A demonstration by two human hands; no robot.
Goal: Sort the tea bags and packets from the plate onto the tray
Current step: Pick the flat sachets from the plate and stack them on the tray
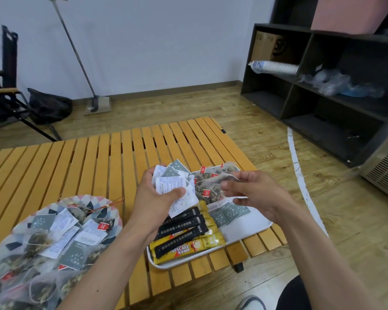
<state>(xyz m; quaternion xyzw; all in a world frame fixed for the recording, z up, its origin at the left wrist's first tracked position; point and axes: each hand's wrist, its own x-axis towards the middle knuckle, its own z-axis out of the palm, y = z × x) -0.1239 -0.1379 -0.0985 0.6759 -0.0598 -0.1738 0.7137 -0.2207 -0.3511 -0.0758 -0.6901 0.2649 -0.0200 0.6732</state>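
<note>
Head view: your left hand [157,199] hangs over the tray's far left corner, thumb and curled fingers gripping a fanned bunch of white and grey packets [177,186]. Your right hand [252,191] is just beside it, over the middle of the tray [249,229], with fingers bent and thumb and forefinger pinching a thin pale piece [234,176]. It is too blurred to tell whether that is a packet or a tea bag.

The white tray sits at the table's near right corner. A heap of mesh tea bags [208,182] with red tags fills its far end. Grey packets [231,212] lie in a row along the middle, near its right edge. Black sticks [184,222] and yellow sticks [211,239] lie side by side at its near left end.

The patterned plate [85,200] rests at the near left edge of the slatted wooden table [76,164]. It is piled with more tea bags and packets, well apart from both your hands.

Beyond the table, a dark shelf [323,104] stands on the floor to the right, and a mop [76,52] leans against the wall.
</note>
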